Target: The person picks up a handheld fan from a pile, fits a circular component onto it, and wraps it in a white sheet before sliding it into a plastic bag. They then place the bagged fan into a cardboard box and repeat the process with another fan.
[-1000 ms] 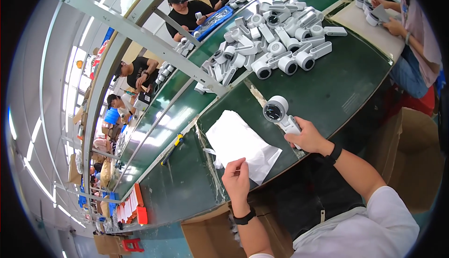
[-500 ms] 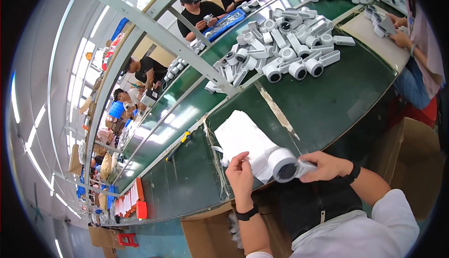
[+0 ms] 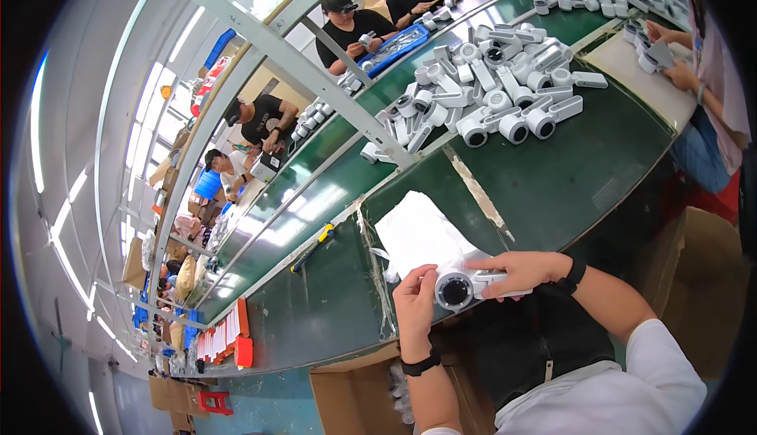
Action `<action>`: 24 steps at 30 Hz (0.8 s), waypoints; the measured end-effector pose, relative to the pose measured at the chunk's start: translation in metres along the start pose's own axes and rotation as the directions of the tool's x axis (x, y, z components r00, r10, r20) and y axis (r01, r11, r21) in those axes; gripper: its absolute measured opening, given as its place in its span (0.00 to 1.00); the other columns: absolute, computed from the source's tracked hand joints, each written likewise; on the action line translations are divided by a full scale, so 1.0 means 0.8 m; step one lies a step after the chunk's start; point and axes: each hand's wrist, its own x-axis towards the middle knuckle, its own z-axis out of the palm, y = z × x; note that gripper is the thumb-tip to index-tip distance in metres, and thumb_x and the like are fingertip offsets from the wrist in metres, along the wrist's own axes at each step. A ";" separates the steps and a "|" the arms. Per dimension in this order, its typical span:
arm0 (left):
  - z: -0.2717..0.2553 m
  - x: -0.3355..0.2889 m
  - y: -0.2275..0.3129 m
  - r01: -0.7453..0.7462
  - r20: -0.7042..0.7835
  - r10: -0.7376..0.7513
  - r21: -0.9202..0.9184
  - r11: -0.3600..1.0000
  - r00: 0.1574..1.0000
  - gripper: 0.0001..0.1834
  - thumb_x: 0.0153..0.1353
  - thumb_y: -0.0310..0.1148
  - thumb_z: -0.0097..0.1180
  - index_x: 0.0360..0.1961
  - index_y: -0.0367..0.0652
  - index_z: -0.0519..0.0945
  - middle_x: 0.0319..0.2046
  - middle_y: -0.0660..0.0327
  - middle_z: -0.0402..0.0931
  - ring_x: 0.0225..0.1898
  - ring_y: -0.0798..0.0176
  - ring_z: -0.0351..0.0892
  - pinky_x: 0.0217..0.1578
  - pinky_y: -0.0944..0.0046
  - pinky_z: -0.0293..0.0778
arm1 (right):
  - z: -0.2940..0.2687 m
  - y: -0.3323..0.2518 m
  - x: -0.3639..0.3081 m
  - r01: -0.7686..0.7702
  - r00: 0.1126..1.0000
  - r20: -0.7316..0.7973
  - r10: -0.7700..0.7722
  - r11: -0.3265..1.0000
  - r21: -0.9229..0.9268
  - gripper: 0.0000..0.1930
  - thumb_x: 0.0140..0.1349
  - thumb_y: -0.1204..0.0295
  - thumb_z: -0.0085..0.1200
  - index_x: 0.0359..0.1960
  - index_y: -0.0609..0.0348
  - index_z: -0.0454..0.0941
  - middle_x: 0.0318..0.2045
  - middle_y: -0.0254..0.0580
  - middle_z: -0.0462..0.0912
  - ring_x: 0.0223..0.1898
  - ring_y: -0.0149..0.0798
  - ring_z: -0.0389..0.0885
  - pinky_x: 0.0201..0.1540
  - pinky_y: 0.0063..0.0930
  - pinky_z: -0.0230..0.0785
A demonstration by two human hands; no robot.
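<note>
A white and light-grey device with a round head (image 3: 455, 289), a dark disc in its face and a flat handle, is in front of me at the table's near edge. My right hand (image 3: 524, 272) is closed round its handle, fingers reaching over toward the head. My left hand (image 3: 415, 302) pinches the left rim of the head between thumb and fingers. Just beyond the device lies a stack of thin white bags or sheets (image 3: 419, 234), partly covered by my hands and the device.
A large heap of similar devices (image 3: 493, 80) lies farther back on the green table (image 3: 552, 190). A yellow-and-black tool (image 3: 313, 247) rests to the left. Metal shelf posts (image 3: 315, 76) cross the left side. Cardboard boxes (image 3: 347, 392) stand below the edge. A co-worker's hands (image 3: 670, 56) work at right.
The device has moved a little left and its round face has turned more toward me. My right hand has slid left over it, and my left fingers have come onto the head's rim.
</note>
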 end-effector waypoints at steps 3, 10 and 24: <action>-0.013 -0.003 -0.004 -0.026 -0.003 0.026 -0.019 0.999 1.000 0.08 0.65 0.28 0.58 0.42 0.36 0.83 0.26 0.70 0.76 0.25 0.78 0.67 0.26 0.77 0.62 | 0.011 0.007 0.010 0.013 1.000 0.007 -0.013 0.997 0.082 0.34 0.64 0.61 0.56 0.70 0.46 0.59 0.31 0.32 0.79 0.27 0.25 0.75 0.30 0.21 0.71; -0.005 -0.010 -0.003 -0.169 0.017 0.169 0.020 0.985 0.986 0.11 0.60 0.25 0.61 0.45 0.36 0.81 0.27 0.68 0.76 0.25 0.77 0.68 0.28 0.76 0.66 | 0.033 0.018 0.013 0.043 0.936 -0.352 0.003 0.991 0.124 0.33 0.62 0.61 0.57 0.69 0.46 0.62 0.25 0.32 0.77 0.21 0.24 0.73 0.24 0.20 0.69; 0.000 -0.007 -0.012 -0.274 -0.031 0.291 0.250 0.929 0.956 0.14 0.52 0.21 0.67 0.42 0.37 0.84 0.32 0.65 0.78 0.31 0.73 0.74 0.35 0.74 0.71 | 0.042 -0.007 -0.001 -0.052 0.857 -0.494 -0.148 0.929 -0.368 0.33 0.59 0.57 0.58 0.67 0.46 0.65 0.39 0.55 0.83 0.39 0.53 0.83 0.44 0.36 0.73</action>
